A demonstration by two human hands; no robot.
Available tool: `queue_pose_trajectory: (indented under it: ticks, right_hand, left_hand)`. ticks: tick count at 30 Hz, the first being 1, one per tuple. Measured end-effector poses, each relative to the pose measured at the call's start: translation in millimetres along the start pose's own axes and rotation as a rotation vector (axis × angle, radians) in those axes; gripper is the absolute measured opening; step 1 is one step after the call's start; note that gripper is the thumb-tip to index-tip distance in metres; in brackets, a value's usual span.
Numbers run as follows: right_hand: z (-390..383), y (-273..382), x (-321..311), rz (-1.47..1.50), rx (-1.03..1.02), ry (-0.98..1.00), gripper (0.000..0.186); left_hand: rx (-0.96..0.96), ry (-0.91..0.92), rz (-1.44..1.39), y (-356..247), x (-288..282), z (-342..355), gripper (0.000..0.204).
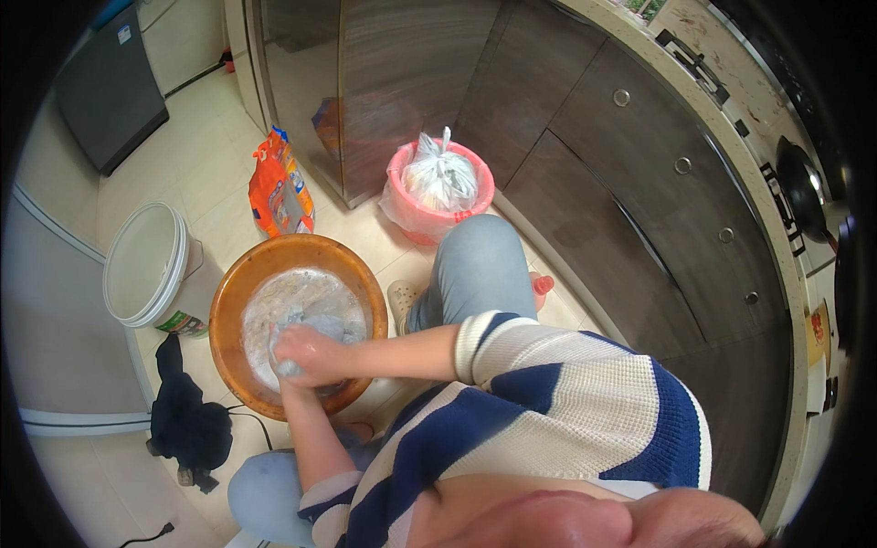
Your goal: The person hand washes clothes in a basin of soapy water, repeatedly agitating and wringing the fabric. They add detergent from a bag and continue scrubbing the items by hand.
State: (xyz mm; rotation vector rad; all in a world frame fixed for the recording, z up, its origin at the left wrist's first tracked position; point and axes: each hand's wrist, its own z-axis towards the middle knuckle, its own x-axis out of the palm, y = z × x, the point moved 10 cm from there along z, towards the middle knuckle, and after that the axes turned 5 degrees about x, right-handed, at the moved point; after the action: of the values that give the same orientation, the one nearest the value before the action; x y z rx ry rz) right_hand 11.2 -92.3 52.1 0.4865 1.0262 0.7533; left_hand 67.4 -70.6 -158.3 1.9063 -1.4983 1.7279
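A wide orange-brown basin point(228, 274) stands on the floor in front of me, with foamy, cloudy water point(297, 288) inside. Over the water my right hand point(315, 356) is closed on a wet, light grey-blue cloth point(333, 325), part of which spreads on the suds. My left hand point(292, 387) meets it from below and is mostly covered by the right one. A bunch of the cloth bulges between the two hands, and the left is closed against it.
Left of the basin stands a white bucket point(174, 306); dark clothing point(190, 416) lies below it. An orange detergent bag point(269, 196) stands behind the basin. A pink bin point(416, 228) holds a tied plastic bag point(441, 173). Dark cabinets point(585, 183) line the right.
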Motion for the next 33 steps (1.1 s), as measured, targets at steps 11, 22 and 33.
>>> queue_pose_trajectory:
  ticks: [11,22,33]
  right_hand:
    - [-1,-134,-21,-0.141,0.482,-0.104,0.036]
    - [-47,-147,11,-0.21,0.72,0.542,0.069]
    - [-42,-194,-41,0.456,0.874,-0.244,0.032]
  left_hand:
    - [0.546,-0.442,0.6,-101,32,-29,0.059]
    - [0.158,-0.222,0.497,-84,111,-39,0.045]
    - [0.221,-0.209,0.404,-82,58,-17,0.063]
